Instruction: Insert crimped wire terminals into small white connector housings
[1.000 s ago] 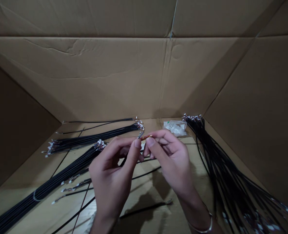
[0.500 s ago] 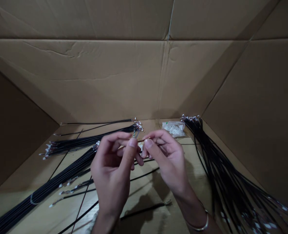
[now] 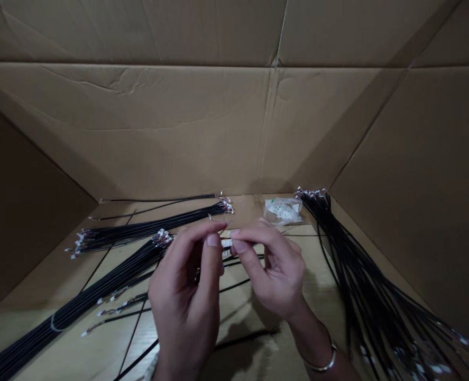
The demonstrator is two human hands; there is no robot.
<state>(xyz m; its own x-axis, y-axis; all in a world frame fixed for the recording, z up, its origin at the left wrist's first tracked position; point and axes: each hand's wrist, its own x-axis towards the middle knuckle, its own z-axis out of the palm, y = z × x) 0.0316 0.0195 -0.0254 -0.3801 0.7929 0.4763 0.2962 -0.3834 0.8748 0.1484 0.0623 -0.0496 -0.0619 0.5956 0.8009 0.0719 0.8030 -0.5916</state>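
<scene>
My left hand [image 3: 190,286] is closed, thumb against forefinger, around the thin wires [image 3: 229,225] at a cable's end; fine strands poke out above its fingertips. Facing it, my right hand [image 3: 272,264] pinches a thin wire between thumb and forefinger, the wire mostly covered by the fingertips. In the narrow gap between the hands show small white connectors [image 3: 227,243]; whether they are held or lie behind, I cannot tell. A black cable [image 3: 137,360] runs along the table under my left wrist.
Bundled black cables with white plugs [image 3: 111,280] lie at the left, and another bundle [image 3: 158,218] sits behind. A large loose bundle [image 3: 361,275] fills the right. At the back is a clear bag of white parts [image 3: 284,210]. Cardboard walls [image 3: 178,132] enclose the table.
My left fingers have curled in closer together. The right hand's grip has turned, its forefinger now reaching left over the thumb, and the orange-brown wire stretched between the hands shows less.
</scene>
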